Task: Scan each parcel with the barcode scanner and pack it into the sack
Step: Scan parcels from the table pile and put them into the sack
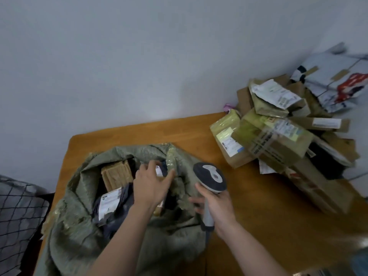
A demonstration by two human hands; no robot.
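A big pile of parcels point(278, 136) sits at the far right of the wooden table point(249, 206), well apart from the hands. It runs off the right edge of the picture. A grey wall point(119, 56) is behind the table. A checked cloth point(18, 212) lies at the left, off the table.

The green sack point(79, 226) lies open on the near left of the table. Inside it are a brown box point(116, 173) and a dark bag point(117, 214) with a white label (so at least 2 parcels show).

The left hand point(151, 186) hangs over the sack's mouth with its fingers spread wide, holding nothing. The right hand point(217, 208) grips the handle of the barcode scanner point(211, 176), just beside the sack's right edge. The scanner's head is up and tipped to the left.

The left hand hides most of another parcel point(159, 170) under it. I cannot tell if the fingers touch it. The labels are too blurry to read.
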